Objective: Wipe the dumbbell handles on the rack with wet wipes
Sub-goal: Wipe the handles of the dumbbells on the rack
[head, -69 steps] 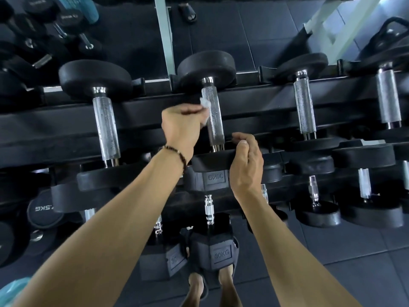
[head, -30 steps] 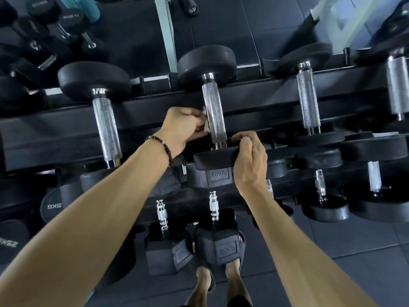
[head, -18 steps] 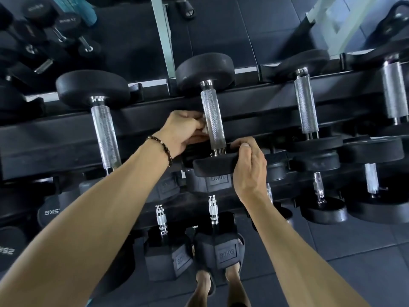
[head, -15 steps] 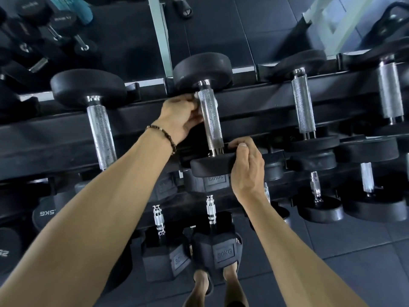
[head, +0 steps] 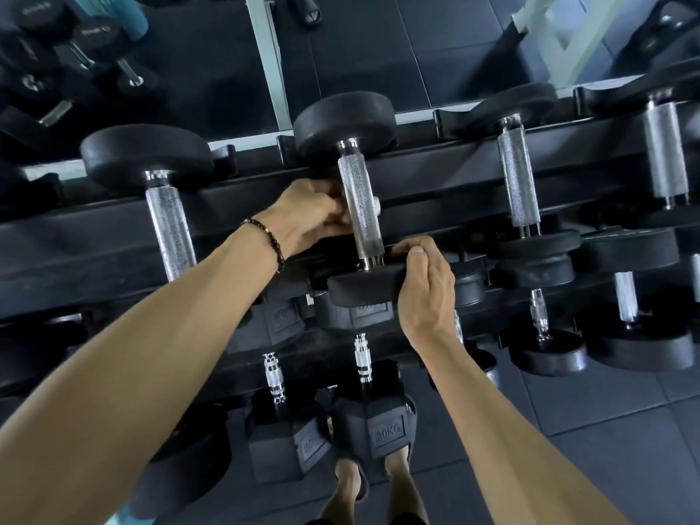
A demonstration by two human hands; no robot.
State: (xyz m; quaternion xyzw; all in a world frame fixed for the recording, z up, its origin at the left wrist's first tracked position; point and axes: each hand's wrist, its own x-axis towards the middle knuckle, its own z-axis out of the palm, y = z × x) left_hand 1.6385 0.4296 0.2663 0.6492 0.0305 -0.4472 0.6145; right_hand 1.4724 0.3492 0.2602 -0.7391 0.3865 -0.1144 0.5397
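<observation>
Now wiping the middle handle (head: 360, 210).
Left hand (head: 307, 216) wraps the wipe (head: 375, 205) round it from 9 o'clock; right hand (head: 426, 288) grips the near weight (head: 363, 288). Best rotate while rubbing.

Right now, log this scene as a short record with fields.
setting: dumbbell rack in a gym
dumbbell being wiped: middle one on the top tier, handle
left hand: fingers wrapped round the handle from underneath
wipe: only a small white bit shows at the handle's right edge
right hand: grips the near head of the same dumbbell
neighbour handles: left and right, no hand on them
</observation>
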